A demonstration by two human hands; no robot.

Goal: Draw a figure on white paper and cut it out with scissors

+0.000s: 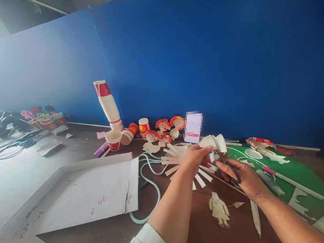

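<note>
My left hand (pixel 196 156) pinches a whitish piece of paper (pixel 220 142), which looks curved like part of a paper cup. In my right hand (pixel 247 180) are scissors (pixel 233 172) with dark handles, and their blades lie across the paper. Just under my left hand, a paper cup cut into spread strips (pixel 203 178) rests on the table, partly hidden by the hand and forearm. Nearer to me lies a cut-out paper figure (pixel 219 210). A green-tipped marker (pixel 256 220) is below my right hand.
A shallow white cardboard tray (pixel 99 188) sits at left, with a pale cord (pixel 154 177) beside it. Behind stand a tall cup stack (pixel 109 108) and several paper figures with red fringes (pixel 162 126). A green sheet (pixel 292 172) holds pens and scraps. A blue partition (pixel 215 52) closes the back.
</note>
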